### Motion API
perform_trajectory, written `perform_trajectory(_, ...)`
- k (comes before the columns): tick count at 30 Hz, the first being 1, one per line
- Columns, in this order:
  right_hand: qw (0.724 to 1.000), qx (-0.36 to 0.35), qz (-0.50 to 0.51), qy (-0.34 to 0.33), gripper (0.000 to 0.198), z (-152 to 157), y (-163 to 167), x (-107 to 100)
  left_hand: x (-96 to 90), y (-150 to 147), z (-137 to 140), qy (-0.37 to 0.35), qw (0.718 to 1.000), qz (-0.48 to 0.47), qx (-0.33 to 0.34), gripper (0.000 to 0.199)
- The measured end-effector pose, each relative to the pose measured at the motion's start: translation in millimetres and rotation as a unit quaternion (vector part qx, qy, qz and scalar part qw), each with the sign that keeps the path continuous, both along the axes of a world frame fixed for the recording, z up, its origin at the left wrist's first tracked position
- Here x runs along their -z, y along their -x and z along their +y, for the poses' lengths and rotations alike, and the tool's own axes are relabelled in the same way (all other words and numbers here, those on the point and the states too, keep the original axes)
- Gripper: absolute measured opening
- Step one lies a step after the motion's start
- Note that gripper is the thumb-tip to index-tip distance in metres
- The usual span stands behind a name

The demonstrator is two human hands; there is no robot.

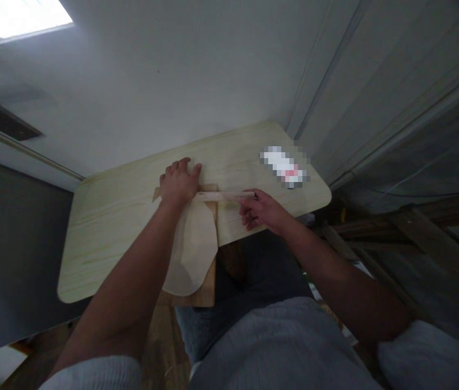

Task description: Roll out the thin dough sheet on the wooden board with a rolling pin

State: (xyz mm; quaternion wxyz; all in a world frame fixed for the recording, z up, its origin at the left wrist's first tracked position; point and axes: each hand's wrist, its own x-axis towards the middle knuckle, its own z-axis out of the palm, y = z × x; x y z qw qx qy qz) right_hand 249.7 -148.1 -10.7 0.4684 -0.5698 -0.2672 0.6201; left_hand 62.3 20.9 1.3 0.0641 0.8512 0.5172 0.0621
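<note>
A wooden board (207, 297) lies across the table's front edge and sticks out past it. On it rests a thin, pale, smooth sheet (191, 254) with a rounded outline, its material unclear. A slim pale wooden stick (223, 195) runs crosswise over the sheet's far end. My left hand (179, 183) lies palm down with fingers spread at the board's far end, over the stick's left end, which it hides. Whether the palm presses the stick I cannot tell. My right hand (262, 210) is closed around the stick's right end, just beyond the board.
The light wood-grain table (107, 233) stands against a pale wall (180, 81). A blurred-out white and pink object (284, 167) lies at its right rear. A grey panel (13, 244) borders the left side. Wooden pieces (432, 233) are stacked low on the right.
</note>
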Motion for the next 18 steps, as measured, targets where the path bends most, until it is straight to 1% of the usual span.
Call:
perform_trajectory(3, 1.000, -0.009, 0.018, -0.004, 0.022, 0.6, -2.7, 3.1, 0.3, -1.8, -1.8, -0.015, 0.999, -0.027, -0.032, 0.050)
perform_trajectory(6, 1.000, -0.013, 0.028, -0.007, 0.019, 1.6, -4.5, 6.0, 0.7, -1.6, -5.7, -0.019, 0.998, -0.040, -0.047, 0.051)
perform_trajectory(12, 1.000, -0.007, 0.023, -0.001, 0.020, 2.4, -3.1, 6.8, -0.7, 4.0, -17.8, -0.027, 0.998, -0.034, -0.054, 0.051)
perform_trajectory(18, 1.000, -0.003, 0.008, 0.002, 0.012, 2.0, -0.1, 2.9, 2.4, 13.1, -37.3, -0.060, 0.996, -0.031, -0.056, 0.055)
